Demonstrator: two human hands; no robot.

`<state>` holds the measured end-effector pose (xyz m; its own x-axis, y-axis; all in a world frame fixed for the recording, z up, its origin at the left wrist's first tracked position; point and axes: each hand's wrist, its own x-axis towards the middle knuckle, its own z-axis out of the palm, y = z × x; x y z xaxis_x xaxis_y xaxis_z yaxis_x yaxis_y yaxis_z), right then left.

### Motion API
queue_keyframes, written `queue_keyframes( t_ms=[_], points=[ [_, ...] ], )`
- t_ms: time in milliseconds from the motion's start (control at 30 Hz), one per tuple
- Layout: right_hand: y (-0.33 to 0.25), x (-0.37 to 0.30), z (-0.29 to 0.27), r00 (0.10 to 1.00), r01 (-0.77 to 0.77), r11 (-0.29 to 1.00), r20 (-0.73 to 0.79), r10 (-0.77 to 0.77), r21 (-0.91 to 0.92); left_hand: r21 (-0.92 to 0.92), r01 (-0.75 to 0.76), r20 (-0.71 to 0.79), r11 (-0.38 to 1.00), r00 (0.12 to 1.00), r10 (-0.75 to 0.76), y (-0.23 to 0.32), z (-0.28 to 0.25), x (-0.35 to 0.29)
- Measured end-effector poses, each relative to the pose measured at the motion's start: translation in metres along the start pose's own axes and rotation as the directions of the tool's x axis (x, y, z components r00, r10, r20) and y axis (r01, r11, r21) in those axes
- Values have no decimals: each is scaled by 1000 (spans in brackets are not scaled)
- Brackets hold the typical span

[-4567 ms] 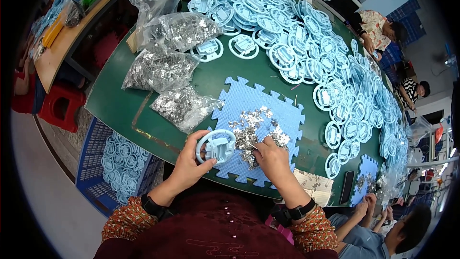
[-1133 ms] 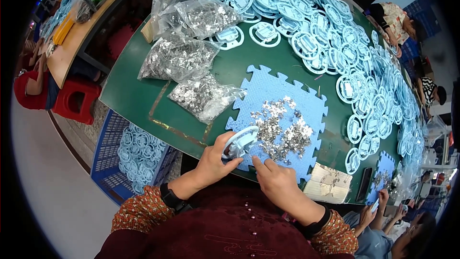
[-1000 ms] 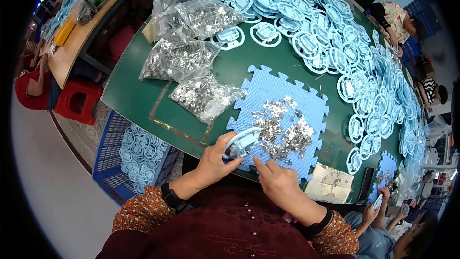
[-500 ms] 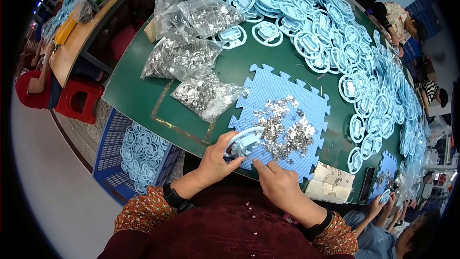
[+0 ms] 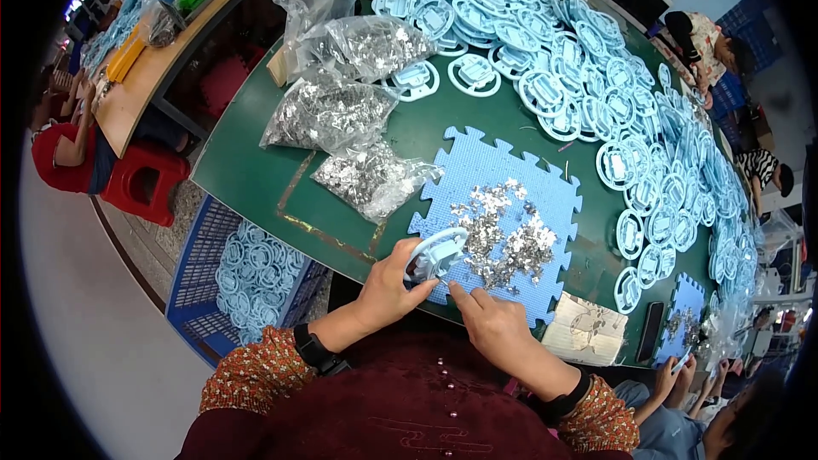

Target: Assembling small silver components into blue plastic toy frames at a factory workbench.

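Note:
My left hand (image 5: 385, 288) grips a light-blue oval plastic frame (image 5: 437, 254) by its left side, tilted up above the mat's near edge. Close to the frame's lower edge is my right hand (image 5: 492, 321), its thumb and index finger pinched together. Whatever sits between those fingertips is too small to make out. Beneath and beyond the hands lies a blue foam mat (image 5: 552, 196) with jigsaw edges. Small shiny metal pieces (image 5: 527, 243) are heaped loosely on it.
Clear bags of metal pieces (image 5: 328, 111) lie at the left of the green table (image 5: 247, 153). Light-blue frames (image 5: 545, 89) pile up at the back and right. A blue crate (image 5: 189, 268) of frames stands lower left. Folded cloth (image 5: 586, 330) and a phone (image 5: 650, 330) lie right.
My view has shifted slightly, so the table and mat sit a little lower. Both hands keep nearly the same pose, the left still holding the frame.

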<state>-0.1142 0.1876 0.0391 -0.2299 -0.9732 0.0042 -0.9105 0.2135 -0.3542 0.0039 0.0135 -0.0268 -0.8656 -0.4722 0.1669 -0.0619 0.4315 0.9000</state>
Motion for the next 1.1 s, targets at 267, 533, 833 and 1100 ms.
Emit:
queue_keyframes(
  t_ms=[267, 533, 833, 1100],
  points=[
    [-1, -66, 2, 990, -129, 980, -45, 137, 149, 153, -578, 229, 802, 810, 540, -4, -12, -18],
    [3, -74, 6, 967, -213, 945, -81, 240, 248, 188, -620, 250, 762, 781, 573, -13, -8, -14],
    [14, -73, -48, 750, -298, 375, -28, 660, 878, 317, -536, 197, 783, 844, 498, 7, -56, -22],
    [31, -65, -136, 608, 300, 532, -589, 533, 792, 816, -109, -31, 568, 972, 231, 29, -204, -100]
  ],
)
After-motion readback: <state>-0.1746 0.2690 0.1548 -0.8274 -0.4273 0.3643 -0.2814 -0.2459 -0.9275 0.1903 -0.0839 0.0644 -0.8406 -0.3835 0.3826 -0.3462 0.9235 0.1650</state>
